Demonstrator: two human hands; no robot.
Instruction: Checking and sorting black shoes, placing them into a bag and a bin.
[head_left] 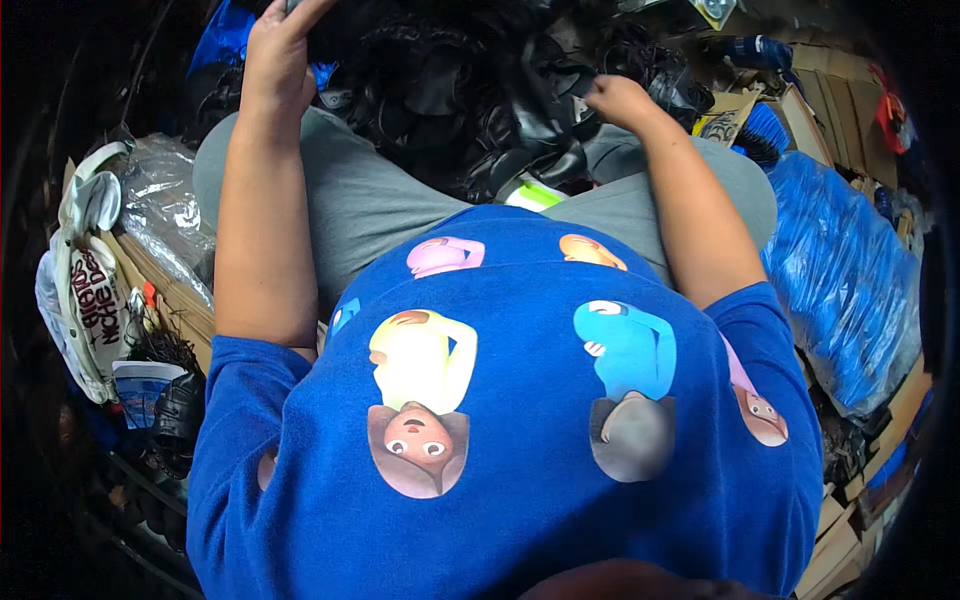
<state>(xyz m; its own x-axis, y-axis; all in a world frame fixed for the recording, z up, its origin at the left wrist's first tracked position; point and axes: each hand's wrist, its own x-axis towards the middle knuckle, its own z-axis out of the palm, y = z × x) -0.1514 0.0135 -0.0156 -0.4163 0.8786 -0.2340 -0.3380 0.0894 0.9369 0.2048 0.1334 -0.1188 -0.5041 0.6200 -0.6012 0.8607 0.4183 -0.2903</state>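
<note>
A heap of black leather shoes (425,85) lies in front of me, between and beyond my knees. My left hand (280,55) is raised at the upper edge, its thumb and fingers closing round a small greyish thing that the edge mostly cuts off. My right hand (618,100) is closed in a pinch at the rim of a shiny black shoe (535,105) on the heap's right side. Its fingertips are partly hidden in the dark. Close to my lap, a bright green and white piece (535,193) shows under the shoes.
On my right lie a large blue plastic-wrapped bundle (840,270), a blue brush (765,130) and flattened cardboard (845,95). To my left are clear plastic wrap (165,195), a white printed cloth bag (90,290) and a black shoe (178,415).
</note>
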